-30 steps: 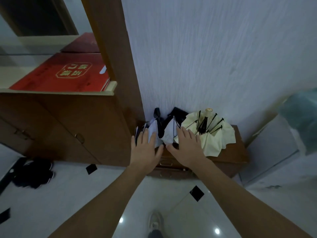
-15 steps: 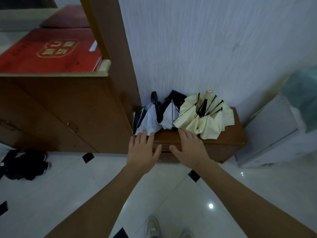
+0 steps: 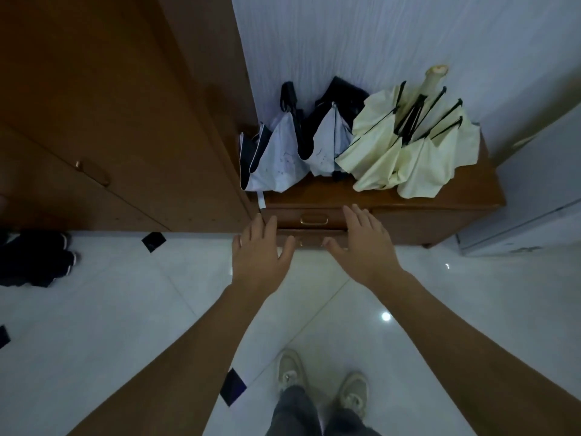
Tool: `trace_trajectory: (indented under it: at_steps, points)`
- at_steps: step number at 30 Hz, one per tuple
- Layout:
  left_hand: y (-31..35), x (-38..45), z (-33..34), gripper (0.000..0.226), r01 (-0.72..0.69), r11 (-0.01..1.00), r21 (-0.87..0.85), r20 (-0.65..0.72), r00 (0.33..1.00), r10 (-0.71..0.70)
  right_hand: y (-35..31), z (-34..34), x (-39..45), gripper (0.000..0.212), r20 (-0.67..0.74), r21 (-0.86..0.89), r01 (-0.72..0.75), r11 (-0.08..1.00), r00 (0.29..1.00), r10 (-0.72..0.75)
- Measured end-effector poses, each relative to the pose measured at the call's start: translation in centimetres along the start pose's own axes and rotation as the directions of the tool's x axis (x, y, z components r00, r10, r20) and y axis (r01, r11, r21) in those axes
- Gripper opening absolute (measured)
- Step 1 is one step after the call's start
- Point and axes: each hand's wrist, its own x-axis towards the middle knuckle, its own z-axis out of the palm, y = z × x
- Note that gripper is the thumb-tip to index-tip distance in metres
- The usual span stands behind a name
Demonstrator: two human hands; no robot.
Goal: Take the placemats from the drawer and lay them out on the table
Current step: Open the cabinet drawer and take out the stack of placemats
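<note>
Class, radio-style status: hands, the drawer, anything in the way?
Left hand and right hand open, reaching low at the drawer. Drawer shut, no placemats visible. Two folded umbrellas on the cabinet top, not blocking.

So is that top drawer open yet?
Shut: the top drawer front sits flush under the cabinet top, its handle untouched.

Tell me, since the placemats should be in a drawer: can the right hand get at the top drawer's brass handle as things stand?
Probably yes. The right hand is open, holds nothing, and hovers just right of the brass handle; nothing lies between them, and the umbrellas sit on top, off the drawer front.
</note>
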Motion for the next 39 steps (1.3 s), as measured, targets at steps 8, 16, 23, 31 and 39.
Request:
trace_trajectory:
  at_steps: [8,16,23,31,39]
  points:
    - [-2.4,0.8,8.7,0.064,0.096,0.993,-0.071,0.031,0.995,-0.094,4.2,9.4,2.4,0.077,0.025,0.088,-0.006,0.996,1.000,0.004]
    - [-3.4,4.8,18.8,0.063,0.049,0.997,-0.053,0.002,0.999,-0.049,9.6,18.2,6.4,0.079,0.012,0.110,0.008,0.994,1.000,-0.009]
    - [-4.2,8.6,28.0,0.065,-0.103,0.994,0.030,-0.045,0.994,0.104,14.5,25.5,11.6,0.077,-0.067,0.096,0.056,0.994,0.997,-0.050]
    - [-7.6,12.0,35.5,0.066,-0.182,0.978,0.106,-0.156,0.968,0.197,18.3,32.4,16.0,0.072,-0.170,0.078,0.152,0.985,0.976,-0.137]
    - [-7.4,13.5,38.3,0.064,-0.115,0.992,0.057,-0.220,0.968,0.125,19.7,36.6,16.7,0.073,-0.201,0.126,0.134,0.983,0.974,-0.107]
